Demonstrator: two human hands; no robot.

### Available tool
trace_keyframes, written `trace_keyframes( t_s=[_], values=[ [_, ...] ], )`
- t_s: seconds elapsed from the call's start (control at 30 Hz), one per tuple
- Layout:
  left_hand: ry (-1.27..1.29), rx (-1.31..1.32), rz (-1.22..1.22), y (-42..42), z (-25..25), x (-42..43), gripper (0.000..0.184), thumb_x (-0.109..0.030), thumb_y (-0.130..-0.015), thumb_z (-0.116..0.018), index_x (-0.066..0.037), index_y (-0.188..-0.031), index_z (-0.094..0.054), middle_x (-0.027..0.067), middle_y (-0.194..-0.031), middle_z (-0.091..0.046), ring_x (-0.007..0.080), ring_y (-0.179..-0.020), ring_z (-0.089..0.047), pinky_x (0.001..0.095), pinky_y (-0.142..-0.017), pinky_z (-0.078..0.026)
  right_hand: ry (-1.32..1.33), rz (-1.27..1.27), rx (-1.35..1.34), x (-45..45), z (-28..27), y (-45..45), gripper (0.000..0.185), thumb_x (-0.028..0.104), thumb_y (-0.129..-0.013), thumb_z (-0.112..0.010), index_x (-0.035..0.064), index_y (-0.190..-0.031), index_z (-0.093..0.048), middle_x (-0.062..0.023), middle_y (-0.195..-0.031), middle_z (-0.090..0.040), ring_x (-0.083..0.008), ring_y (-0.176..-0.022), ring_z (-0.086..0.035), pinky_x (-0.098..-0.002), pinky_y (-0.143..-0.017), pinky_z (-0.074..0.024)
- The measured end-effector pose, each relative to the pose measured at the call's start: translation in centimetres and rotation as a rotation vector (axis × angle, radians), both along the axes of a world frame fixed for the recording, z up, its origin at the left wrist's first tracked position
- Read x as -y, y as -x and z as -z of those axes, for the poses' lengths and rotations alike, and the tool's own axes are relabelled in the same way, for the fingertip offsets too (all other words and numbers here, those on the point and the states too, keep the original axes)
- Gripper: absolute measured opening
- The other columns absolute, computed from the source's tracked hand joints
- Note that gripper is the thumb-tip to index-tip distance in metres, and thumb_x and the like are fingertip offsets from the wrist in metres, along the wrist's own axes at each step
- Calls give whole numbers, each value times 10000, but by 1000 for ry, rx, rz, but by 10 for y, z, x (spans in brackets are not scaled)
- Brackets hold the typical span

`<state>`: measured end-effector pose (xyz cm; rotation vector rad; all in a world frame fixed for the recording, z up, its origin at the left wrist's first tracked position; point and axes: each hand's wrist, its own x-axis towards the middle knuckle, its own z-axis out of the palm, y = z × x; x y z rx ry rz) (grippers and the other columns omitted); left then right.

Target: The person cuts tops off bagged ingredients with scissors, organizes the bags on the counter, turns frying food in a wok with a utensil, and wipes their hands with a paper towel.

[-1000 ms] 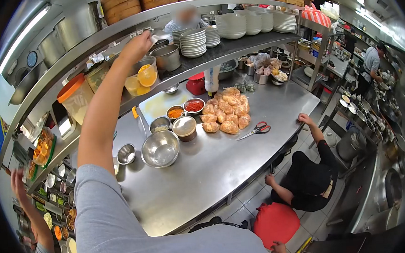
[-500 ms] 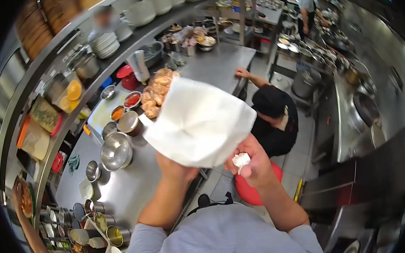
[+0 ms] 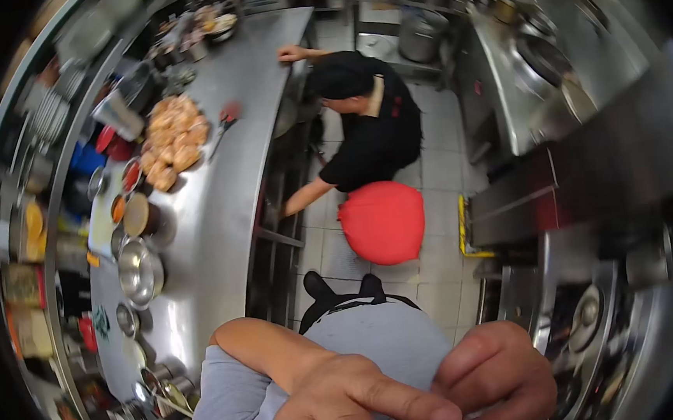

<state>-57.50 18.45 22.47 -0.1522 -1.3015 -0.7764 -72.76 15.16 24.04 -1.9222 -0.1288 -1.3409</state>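
Note:
Both my hands are raised close to the camera at the bottom of the view. My left hand [image 3: 342, 401] has its index finger stretched toward the right hand, with the fingers apart and nothing seen in them; its lower part is cut off by the frame edge. My right hand [image 3: 500, 378] is curled, the fingers bent inward, and whatever it may hold is hidden. The two hands meet or overlap near the left fingertip. No white sheet shows now.
To the left runs a steel table [image 3: 212, 219] with a pile of orange-pink meat pieces [image 3: 175, 139], a red-ended utensil [image 3: 225, 124] and a metal bowl [image 3: 140, 270]. A crouching co-worker [image 3: 369, 122] reaches under it, beside a red round-topped object [image 3: 384, 222]. A wok [image 3: 540, 55] stands right.
The white sheet and the crumpled white piece have left view. My hands have come up close to the camera. The view has tilted down, and the co-worker now reaches under the table.

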Motion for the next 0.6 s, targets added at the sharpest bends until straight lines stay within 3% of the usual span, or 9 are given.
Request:
trace_keyframes(
  t_s=[0.03,0.13,0.17,0.2,0.23,0.3,0.4,0.47,0.6],
  values=[
    [14,-67,-4,9,10,-5,501,-83,-907,-586,-167,-1374,-426,-73,-1365,-501,228,-1264,-476,550,-1011,-425,-59,-38,-173,4,-14,10,394,411,-803,-696,41,-685,-631,-50,-633,-501,-183,-525,-488,-299,-549,-434],
    [-11,-72,209,30,7,8,477,-59,-894,-594,-155,-1343,-466,-38,-1333,-533,211,-1236,-509,546,-1000,-440,-147,214,-29,-16,-10,18,339,328,-823,-669,49,-637,-627,-55,-605,-525,-178,-478,-487,-293,-517,-428],
    [-87,-207,120,49,9,-1,359,-57,-896,-587,-121,-1246,-538,-17,-1241,-591,208,-1145,-582,501,-958,-492,-146,250,-27,-25,-11,13,339,328,-823,-669,49,-637,-627,-55,-605,-525,-178,-478,-487,-293,-517,-428],
    [-93,-210,152,68,8,-1,359,-57,-896,-587,-121,-1246,-538,-17,-1241,-591,208,-1145,-582,501,-958,-492,-247,504,45,-38,-13,4,319,301,-820,-658,51,-625,-627,-57,-594,-538,-176,-464,-489,-288,-503,-425],
    [-50,-390,103,87,8,-2,297,-47,-897,-583,-101,-1187,-558,-14,-1189,-612,210,-1105,-606,474,-936,-513,-346,760,120,-45,-16,2,301,274,-817,-647,53,-613,-627,-60,-582,-550,-173,-450,-490,-283,-489,-421],
    [-24,-572,75,100,10,-7,236,-38,-897,-578,-81,-1129,-578,-11,-1136,-632,212,-1064,-630,447,-915,-535,-342,764,61,-50,-21,14,281,256,-804,-646,53,-611,-627,-63,-580,-555,-171,-453,-496,-279,-483,-420],
    [-163,-525,79,95,10,-16,164,-23,-898,-565,-51,-1059,-576,-3,-1080,-641,206,-1024,-647,398,-891,-554,-339,764,-12,-53,-26,23,244,221,-788,-647,49,-617,-622,-67,-589,-564,-166,-460,-506,-277,-475,-420],
    [-314,-159,236,74,-16,6,138,-35,-894,-575,-32,-1031,-575,2,-1073,-640,195,-1005,-653,398,-875,-564,-331,777,-34,-55,-26,23,228,205,-784,-648,45,-625,-616,-67,-599,-568,-162,-465,-511,-277,-473,-420],
    [-124,11,446,47,-2,28,181,-127,-887,-613,-29,-1032,-566,3,-1081,-633,189,-1042,-638,367,-895,-554,-272,930,73,-60,-17,12,150,164,-789,-652,43,-710,-611,-60,-622,-585,-155,-479,-516,-276,-484,-430]
  ],
)
